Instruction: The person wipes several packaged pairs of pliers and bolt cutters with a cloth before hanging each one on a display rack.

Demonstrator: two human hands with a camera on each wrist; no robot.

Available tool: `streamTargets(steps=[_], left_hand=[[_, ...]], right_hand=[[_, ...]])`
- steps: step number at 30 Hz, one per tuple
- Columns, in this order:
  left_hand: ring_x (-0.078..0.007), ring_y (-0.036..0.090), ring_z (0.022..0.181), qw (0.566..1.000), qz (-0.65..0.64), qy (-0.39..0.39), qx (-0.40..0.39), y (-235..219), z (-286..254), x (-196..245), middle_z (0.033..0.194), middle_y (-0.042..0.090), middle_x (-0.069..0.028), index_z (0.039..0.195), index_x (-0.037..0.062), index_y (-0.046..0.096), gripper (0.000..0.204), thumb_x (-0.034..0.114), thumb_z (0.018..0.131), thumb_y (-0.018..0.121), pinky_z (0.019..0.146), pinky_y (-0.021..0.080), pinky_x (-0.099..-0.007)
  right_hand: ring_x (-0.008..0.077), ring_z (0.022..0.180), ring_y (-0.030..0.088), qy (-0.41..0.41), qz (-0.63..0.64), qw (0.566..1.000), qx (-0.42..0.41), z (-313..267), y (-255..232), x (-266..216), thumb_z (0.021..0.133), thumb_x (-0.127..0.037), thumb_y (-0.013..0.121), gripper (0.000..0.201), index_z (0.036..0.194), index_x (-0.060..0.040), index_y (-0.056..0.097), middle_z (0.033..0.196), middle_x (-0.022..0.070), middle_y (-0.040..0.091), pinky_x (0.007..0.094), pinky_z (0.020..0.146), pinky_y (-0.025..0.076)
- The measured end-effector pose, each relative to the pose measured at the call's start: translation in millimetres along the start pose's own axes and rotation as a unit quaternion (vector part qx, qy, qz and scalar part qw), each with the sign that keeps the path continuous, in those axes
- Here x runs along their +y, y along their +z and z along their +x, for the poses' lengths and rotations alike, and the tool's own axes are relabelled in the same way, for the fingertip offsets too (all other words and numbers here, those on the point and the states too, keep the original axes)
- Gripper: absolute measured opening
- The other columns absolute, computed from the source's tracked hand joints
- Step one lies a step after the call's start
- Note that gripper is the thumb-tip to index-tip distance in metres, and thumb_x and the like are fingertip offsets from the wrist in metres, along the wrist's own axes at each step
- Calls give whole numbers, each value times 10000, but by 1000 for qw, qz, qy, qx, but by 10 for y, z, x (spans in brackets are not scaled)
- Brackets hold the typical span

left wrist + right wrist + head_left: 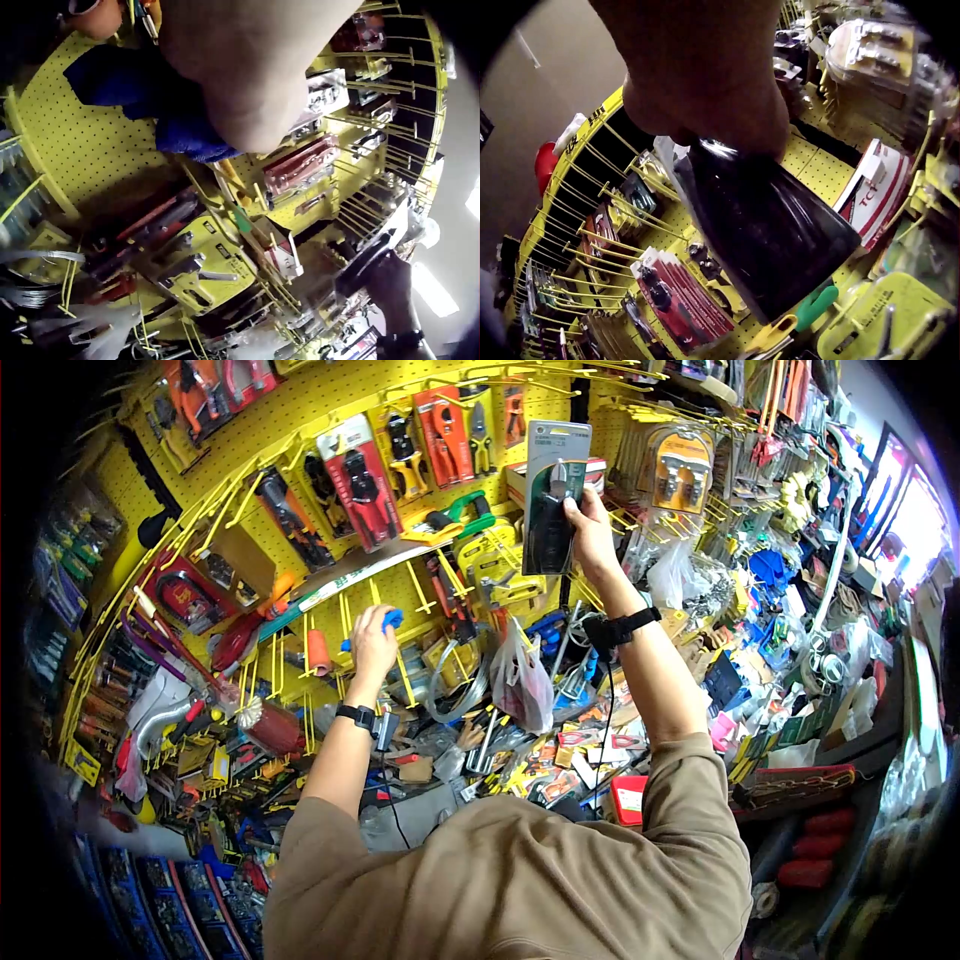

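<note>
My right hand grips a carded blister pack by its right edge, thumb across the front. A dark-handled cutting tool like pliers shows inside the pack, which is upright before the yellow pegboard. From the right wrist view, the pack's black lower part juts out below the hand. My left hand is raised lower and to the left, holding a bunched blue cloth. The cloth hangs out past the fingers in the left wrist view; most of those fingers are hidden.
Yellow wire hooks stick out from the pegboard around both hands. Carded red pliers hang left of the pack, and a handsaw lies below them. A plastic bag hangs over a cluttered heap of tools.
</note>
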State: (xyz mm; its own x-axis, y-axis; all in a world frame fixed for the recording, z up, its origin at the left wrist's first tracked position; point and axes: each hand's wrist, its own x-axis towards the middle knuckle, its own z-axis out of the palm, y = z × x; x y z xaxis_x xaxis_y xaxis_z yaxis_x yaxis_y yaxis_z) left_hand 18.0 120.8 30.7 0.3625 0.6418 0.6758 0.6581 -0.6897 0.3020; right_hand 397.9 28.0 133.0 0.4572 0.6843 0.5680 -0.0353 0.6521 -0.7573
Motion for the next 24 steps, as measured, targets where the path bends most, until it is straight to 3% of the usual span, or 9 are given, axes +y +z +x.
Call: streamTargets(steps=[4, 8, 12, 14, 17, 19, 24], left_hand=[[-324, 575, 1009, 996, 90, -26, -14, 102, 12, 52, 1030, 634, -108, 1012, 100, 658, 205, 147, 814, 627, 863, 461, -438], [-335, 557, 949, 986, 163, -39, -4, 171, 48, 211, 962, 595, -122, 954, 71, 643, 209, 242, 837, 618, 840, 456, -447], [-342, 546, 966, 980, 188, -62, 1, 259, 30, 187, 991, 588, -131, 942, 47, 635, 239, 269, 855, 641, 854, 450, -453], [-345, 535, 1050, 971, 229, -63, -25, 265, 7, 152, 1085, 583, -141, 1019, 38, 633, 281, 275, 869, 650, 900, 440, -454], [-338, 508, 1157, 957, 280, -78, -4, 309, -23, 147, 1212, 564, -138, 1121, 37, 616, 339, 255, 866, 661, 959, 421, -452], [-319, 483, 1225, 953, 275, -119, -53, 263, -8, 204, 1302, 536, -120, 1187, 43, 598, 380, 219, 857, 668, 1001, 401, -450], [-299, 485, 1221, 970, 222, -98, -22, 340, -59, 87, 1288, 547, -105, 1117, 45, 613, 332, 214, 844, 695, 1002, 402, -433]], right_hand=[[166, 1041, 591, 11, -70, 997, 10, 63, -284, -151, 951, -89, 629, 362, 1286, 16, 537, 1161, 93, 643, 303, 947, 448], [124, 974, 614, 31, -71, 997, -20, 113, -534, -322, 941, -94, 654, 316, 1232, 16, 594, 1087, 60, 682, 277, 895, 477], [115, 984, 613, 55, -44, 997, -36, 194, -689, -414, 936, -76, 655, 331, 1252, 1, 597, 1111, 41, 678, 277, 892, 481], [114, 982, 612, 48, -52, 997, -38, 252, -715, -458, 932, -70, 657, 329, 1248, 2, 601, 1108, 39, 679, 277, 889, 481], [113, 975, 611, 20, -107, 993, -38, 399, -709, -591, 916, -73, 676, 330, 1231, 5, 617, 1078, 42, 682, 280, 887, 480], [122, 981, 617, 7, -82, 996, -25, 518, -666, -673, 910, -83, 688, 350, 1237, 14, 605, 1085, 54, 684, 285, 896, 480], [125, 991, 624, -43, -28, 997, -65, 768, -408, -1233, 927, -100, 683, 354, 1240, 26, 575, 1106, 67, 680, 278, 906, 483]])
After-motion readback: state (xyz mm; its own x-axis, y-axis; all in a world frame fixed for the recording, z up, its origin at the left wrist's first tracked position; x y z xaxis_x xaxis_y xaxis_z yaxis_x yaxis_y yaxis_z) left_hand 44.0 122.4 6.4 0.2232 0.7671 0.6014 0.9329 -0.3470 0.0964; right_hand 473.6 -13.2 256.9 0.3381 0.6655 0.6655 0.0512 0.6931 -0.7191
